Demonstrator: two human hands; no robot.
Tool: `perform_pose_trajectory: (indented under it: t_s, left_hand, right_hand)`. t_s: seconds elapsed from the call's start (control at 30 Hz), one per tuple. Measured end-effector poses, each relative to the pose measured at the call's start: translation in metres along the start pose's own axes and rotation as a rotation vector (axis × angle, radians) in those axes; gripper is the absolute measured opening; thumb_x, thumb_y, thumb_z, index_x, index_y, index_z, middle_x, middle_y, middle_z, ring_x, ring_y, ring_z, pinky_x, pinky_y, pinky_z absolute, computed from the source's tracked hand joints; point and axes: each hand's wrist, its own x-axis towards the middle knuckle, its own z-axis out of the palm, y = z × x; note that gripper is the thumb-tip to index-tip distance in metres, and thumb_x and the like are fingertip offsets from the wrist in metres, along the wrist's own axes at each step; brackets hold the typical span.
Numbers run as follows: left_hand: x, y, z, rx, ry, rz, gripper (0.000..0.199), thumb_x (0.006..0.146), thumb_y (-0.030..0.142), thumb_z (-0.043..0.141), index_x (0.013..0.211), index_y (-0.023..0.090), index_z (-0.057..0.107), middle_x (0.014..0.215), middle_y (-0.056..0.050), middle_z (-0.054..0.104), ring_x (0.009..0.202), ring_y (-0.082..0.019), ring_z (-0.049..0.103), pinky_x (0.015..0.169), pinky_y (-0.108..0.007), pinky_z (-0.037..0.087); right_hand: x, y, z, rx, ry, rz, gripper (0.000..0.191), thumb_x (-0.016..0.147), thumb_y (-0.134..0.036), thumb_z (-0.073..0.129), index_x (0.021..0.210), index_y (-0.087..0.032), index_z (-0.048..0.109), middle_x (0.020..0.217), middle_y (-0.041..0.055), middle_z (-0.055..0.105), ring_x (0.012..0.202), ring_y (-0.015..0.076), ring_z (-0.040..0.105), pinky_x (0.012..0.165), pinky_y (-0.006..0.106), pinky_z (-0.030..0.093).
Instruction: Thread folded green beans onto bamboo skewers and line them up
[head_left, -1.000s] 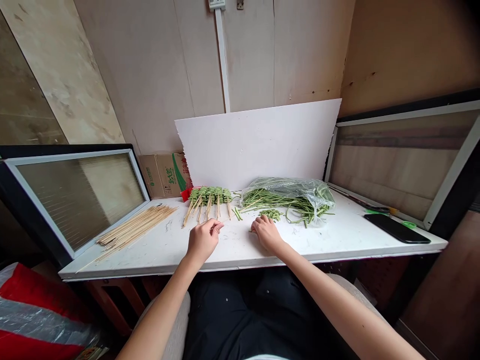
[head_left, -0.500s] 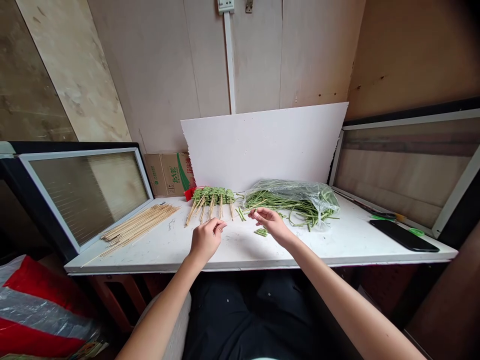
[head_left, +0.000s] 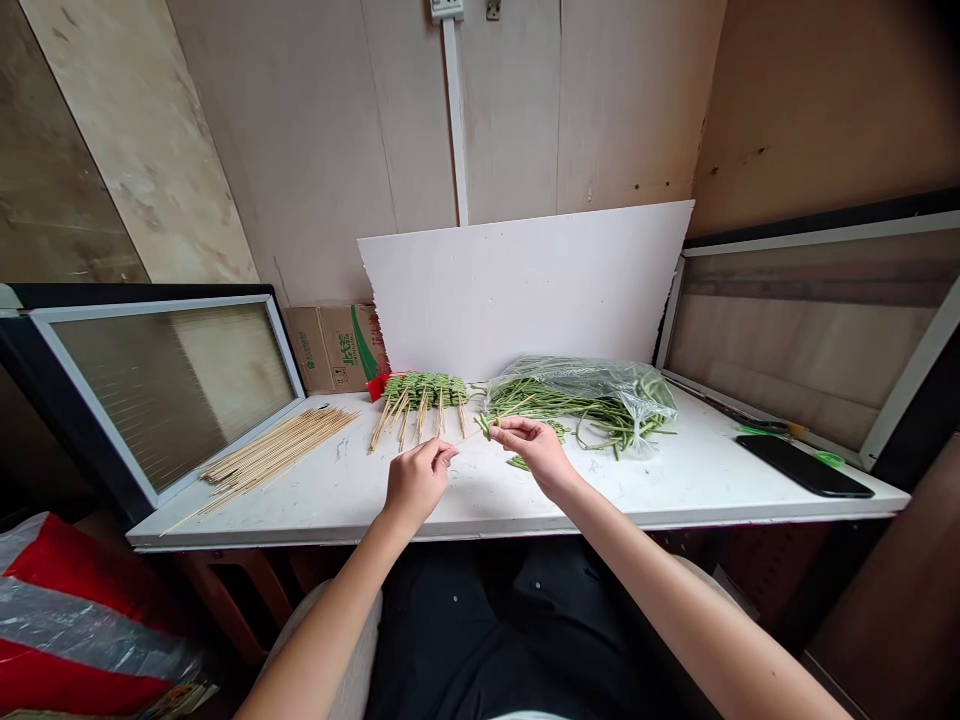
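A white table runs along a pale wall, with a white board upright at its far side. From my remote seat, I see the left hand mostly closed, thumb and finger pinching 1 thin skewer. The right hand is half curled, its fingertips pinched on green bean pieces; I cannot count them. I judge the pieces light, firm, perhaps slick and apt to split, so I'd grip their sides, away from the skewer's point. The skewer should be light and stiff, best held well back. The held pieces sit between the 2 hands, just left of the right palm. Near that palm lie cut pieces; farther out, long beans in a clear bag. Loaded skewers lie far left of them, loose skewers left, a phone right.
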Motion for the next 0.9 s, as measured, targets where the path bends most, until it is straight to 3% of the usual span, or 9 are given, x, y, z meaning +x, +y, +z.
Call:
perform_pose_trajectory:
  t_s: [0.33,0.67,0.9]
  left_hand:
    - [0.002,0.002,-0.003,-0.024,-0.056,-0.020,0.021,0.101,0.021,0.056,0.088,0.023,0.072,0.071,0.002,0.074,0.061,-0.014,0.065,0.063,-0.024,0.044]
    - [0.003,0.002,-0.006,-0.045,-0.039,-0.064,0.018,0.099,0.022,0.059,0.089,0.023,0.073,0.072,0.001,0.075,0.064,-0.016,0.068,0.065,-0.025,0.047]
    - [0.009,-0.011,-0.018,-0.052,0.019,-0.095,0.017,0.099,0.023,0.059,0.090,0.024,0.073,0.075,0.000,0.076,0.068,-0.017,0.070,0.066,-0.026,0.049]
  right_hand:
    - [0.000,0.008,0.004,0.033,0.045,-0.128,0.043,0.062,-0.051,0.097,0.087,-0.022,0.078,0.091,0.0079,0.080,0.092,0.0274,0.075,0.087,0.042,0.058]
    - [-0.002,0.001,0.003,-0.041,0.056,-0.115,0.042,0.067,-0.055,0.093,0.090,-0.022,0.080,0.095,0.0093,0.080,0.093,0.0283,0.071,0.081,0.041,0.056]
    - [0.007,-0.004,-0.015,-0.047,0.054,-0.150,0.043,0.077,-0.060,0.084,0.103,-0.025,0.082,0.109,0.0086,0.080,0.102,0.0267,0.067,0.078,0.037,0.049]
